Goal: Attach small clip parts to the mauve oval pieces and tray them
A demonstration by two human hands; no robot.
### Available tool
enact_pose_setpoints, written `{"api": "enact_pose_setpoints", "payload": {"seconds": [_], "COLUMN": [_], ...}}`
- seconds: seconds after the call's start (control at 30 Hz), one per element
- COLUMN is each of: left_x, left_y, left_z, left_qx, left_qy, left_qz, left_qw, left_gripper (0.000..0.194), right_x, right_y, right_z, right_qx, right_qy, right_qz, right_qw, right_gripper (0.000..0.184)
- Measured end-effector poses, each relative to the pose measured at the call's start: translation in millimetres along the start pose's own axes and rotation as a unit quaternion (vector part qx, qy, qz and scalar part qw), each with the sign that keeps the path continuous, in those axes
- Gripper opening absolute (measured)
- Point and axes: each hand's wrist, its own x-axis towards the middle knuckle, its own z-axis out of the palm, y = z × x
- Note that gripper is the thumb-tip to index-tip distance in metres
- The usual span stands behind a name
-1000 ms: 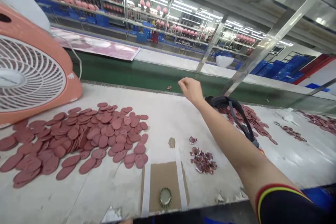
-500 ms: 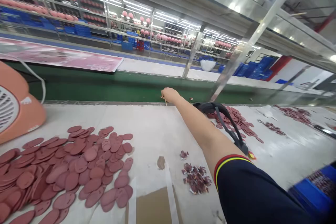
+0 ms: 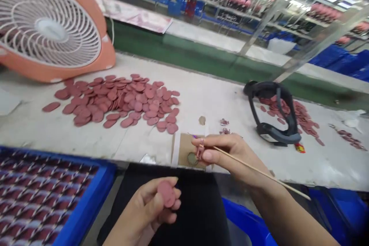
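Low in front of the table edge, my left hand pinches a flat, oval, dusty-red disc between thumb and fingers. My right hand is closed on a thin wooden stick that slants down to the right past my wrist. At the same fingertips is a small pinkish-brown piece, its exact kind unclear. Under those fingertips a small round cap-like dish rests on brown cardboard. A big pile of similar red discs lies on the table to the left.
An orange fan stands at the back left. On the right, a black headband-like frame stands before more red discs. Small brownish bits lie beyond my right hand. A blue crate holding rows of pieces sits at lower left.
My right hand has come back from the table's far edge to near the front. My left hand with a red disc has come into view. The camera has turned left and down.
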Motion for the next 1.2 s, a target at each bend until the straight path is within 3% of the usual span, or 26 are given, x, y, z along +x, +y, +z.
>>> {"api": "enact_pose_setpoints", "payload": {"seconds": [0.1,0.17,0.3,0.43,0.6,1.2], "left_x": [-6.3,-7.6,-5.8,-4.5,-5.4,-4.6], "left_y": [-6.5,-10.3,-15.4,-16.8,-16.2,-17.4], "left_z": [-3.3,-8.4,-16.5,-17.1,-16.9,-18.8], "left_qx": [-0.006,-0.008,-0.004,-0.006,-0.005,0.002], "left_qy": [-0.033,-0.070,-0.139,-0.167,-0.171,-0.150], "left_qz": [-0.014,-0.022,-0.034,-0.023,-0.027,-0.045], "left_qw": [0.999,0.997,0.990,0.986,0.985,0.988], "left_gripper": [0.040,0.035,0.027,0.030,0.022,0.029], "right_x": [-24.3,-34.8,-48.2,-51.9,-52.3,-48.4], "right_y": [10.0,12.1,7.2,-0.4,-1.7,-5.1], "right_z": [19.5,28.8,38.2,42.9,47.5,45.4], "right_qx": [0.141,0.152,0.043,-0.060,-0.107,-0.169], "right_qy": [-0.002,0.002,0.011,0.010,0.006,-0.069], "right_qz": [0.058,0.076,0.037,-0.026,-0.039,-0.051], "right_qw": [0.988,0.985,0.998,0.998,0.993,0.982], "right_gripper": [0.012,0.012,0.018,0.018,0.015,0.019]}}
